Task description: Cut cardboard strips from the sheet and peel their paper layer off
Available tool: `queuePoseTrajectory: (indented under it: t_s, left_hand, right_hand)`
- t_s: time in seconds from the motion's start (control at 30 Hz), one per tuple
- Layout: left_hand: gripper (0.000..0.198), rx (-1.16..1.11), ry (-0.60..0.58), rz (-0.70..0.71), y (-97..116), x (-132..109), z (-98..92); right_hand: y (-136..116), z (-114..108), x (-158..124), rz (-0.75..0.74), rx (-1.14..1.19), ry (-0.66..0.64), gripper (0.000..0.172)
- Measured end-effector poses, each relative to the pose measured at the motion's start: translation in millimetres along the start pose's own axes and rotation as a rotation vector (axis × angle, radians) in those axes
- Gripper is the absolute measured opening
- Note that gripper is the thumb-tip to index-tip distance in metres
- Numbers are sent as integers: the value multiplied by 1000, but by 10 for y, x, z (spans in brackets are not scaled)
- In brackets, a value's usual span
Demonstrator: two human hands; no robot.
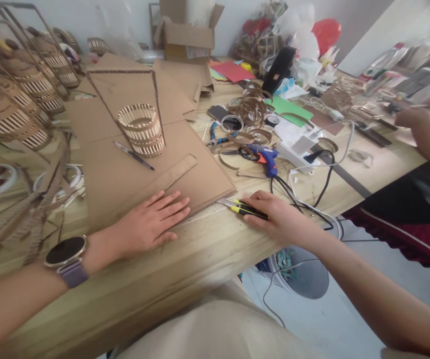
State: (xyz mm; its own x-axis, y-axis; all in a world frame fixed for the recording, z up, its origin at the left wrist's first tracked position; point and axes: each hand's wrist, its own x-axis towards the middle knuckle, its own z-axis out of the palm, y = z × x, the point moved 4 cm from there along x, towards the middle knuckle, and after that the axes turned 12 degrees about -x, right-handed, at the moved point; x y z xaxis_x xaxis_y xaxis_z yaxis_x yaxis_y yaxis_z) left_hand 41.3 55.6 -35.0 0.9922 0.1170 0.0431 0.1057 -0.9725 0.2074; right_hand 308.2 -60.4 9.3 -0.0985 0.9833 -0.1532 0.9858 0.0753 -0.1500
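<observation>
My left hand (151, 222) lies flat with fingers spread on a brown cardboard sheet (106, 177) near the table's front edge. My right hand (271, 214) is closed around a yellow-and-black utility knife (240, 206), its blade tip pointing left beside the sheet's right corner. On the cardboard stand a small slatted basket (142, 130) with a tall square handle and, beside it, a pen (134, 155). A narrow cardboard strip (179, 172) lies on the sheet just beyond my left fingers.
A blue glue gun (265, 158), pliers (217, 137) and coiled cardboard strips (250, 107) lie right of the sheet. Several similar baskets (13, 119) crowd the left. A power strip (297, 154) trails cables. Another person's hand (420, 122) is at right. Below stands a bin (305, 279).
</observation>
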Motion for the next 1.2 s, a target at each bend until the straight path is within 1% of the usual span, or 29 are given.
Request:
queuePoseTrajectory:
  t_s: [0.1, 0.23, 0.37, 0.5, 0.63, 0.8, 0.93, 1.03, 1.2]
  left_hand:
    - [59, -3, 18, -13, 8, 42, 16]
    - [55, -34, 42, -58, -6, 125, 11]
    - [53, -54, 93, -67, 1, 141, 27]
    - [49, -71, 129, -62, 5, 133, 39]
    - [48, -78, 145, -61, 8, 137, 29]
    - [48, -73, 160, -62, 24, 139, 27]
    - [48, -71, 167, -68, 23, 139, 26]
    - [49, -75, 152, -79, 19, 141, 27]
    - [50, -91, 129, -98, 27, 139, 31]
  right_hand:
    - [-16, 20, 93, -46, 28, 31, 37]
    - [14, 27, 179, -65, 38, 62, 38]
    - [40, 66, 147, -115, 69, 83, 37]
    - [22, 99, 128, -113, 95, 89, 36]
    - [-72, 110, 137, -106, 96, 89, 32]
    - [-173, 139, 51, -59, 97, 123, 36]
    - [-260, 182, 73, -50, 107, 120, 34]
    - [-338, 197, 98, -47, 104, 136, 33]
    - [-423, 213, 31, -18, 97, 137, 30]
